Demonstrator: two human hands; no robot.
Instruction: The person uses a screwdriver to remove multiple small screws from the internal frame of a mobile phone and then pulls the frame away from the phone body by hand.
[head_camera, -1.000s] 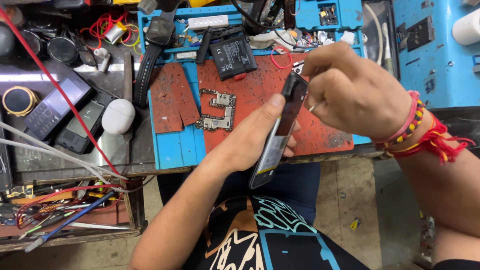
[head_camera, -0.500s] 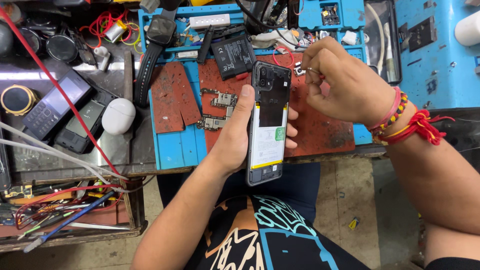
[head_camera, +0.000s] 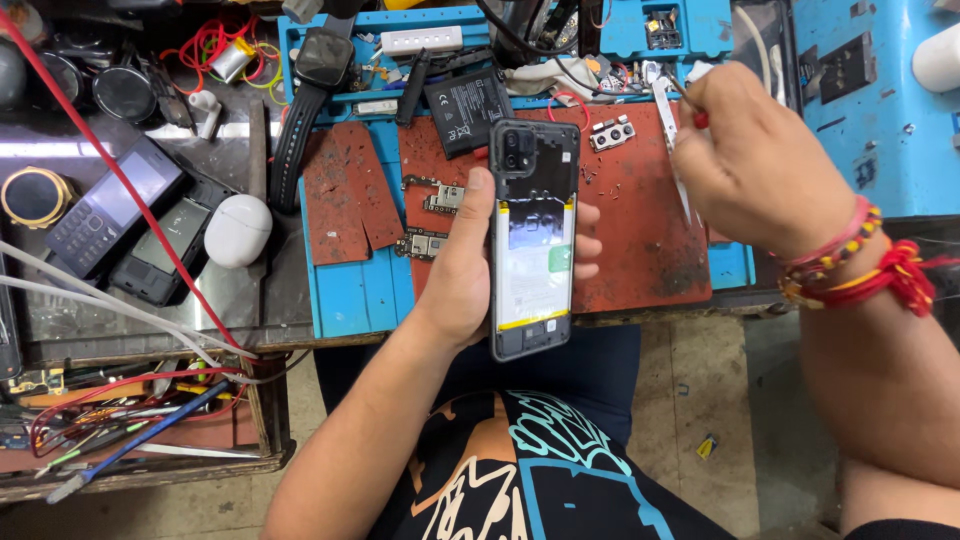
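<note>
At the centre of the frame an opened phone (head_camera: 534, 240) is gripped upright by the left hand (head_camera: 470, 265) above the red mat (head_camera: 640, 220), while at the upper right thin tweezers (head_camera: 676, 150) are pinched by the closed right hand (head_camera: 760, 170).

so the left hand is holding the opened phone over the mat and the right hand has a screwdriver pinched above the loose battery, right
Not quite. The head view shows the right hand pinching a pair of metal tweezers, not a screwdriver, and it is off to the right of the loose battery, not above it. The rest holds: the left hand holds the opened phone over the red mat.
</note>
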